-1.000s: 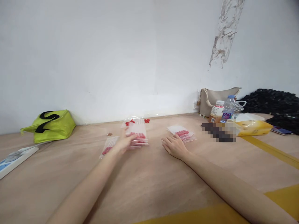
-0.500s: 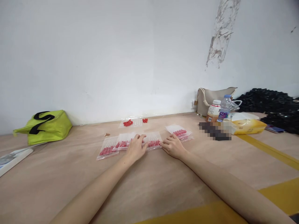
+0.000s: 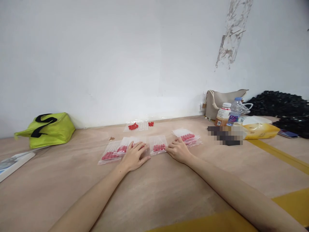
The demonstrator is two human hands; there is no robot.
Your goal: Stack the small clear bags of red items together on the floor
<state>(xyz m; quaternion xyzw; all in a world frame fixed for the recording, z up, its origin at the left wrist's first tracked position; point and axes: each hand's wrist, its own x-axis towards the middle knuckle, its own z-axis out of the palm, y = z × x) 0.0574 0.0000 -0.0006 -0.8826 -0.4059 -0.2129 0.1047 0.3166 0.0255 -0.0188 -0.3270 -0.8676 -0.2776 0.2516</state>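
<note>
Seen from the head camera, the left hand [image 3: 134,157] lies flat, fingers spread, on the row of clear bags [image 3: 131,147] running left-right mid-table [image 3: 154,193]. Just right, the right hand [image 3: 179,150] rests with fingers loosely together, fingertips touching the rightmost bag [image 3: 157,144], holding nothing.

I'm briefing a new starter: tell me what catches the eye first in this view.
The row of clear bags with red pieces at the table's middle, with the left hand flat on them and the right hand beside. Next, the lime green bag by the wall at left, and the black heap at far right.
</note>
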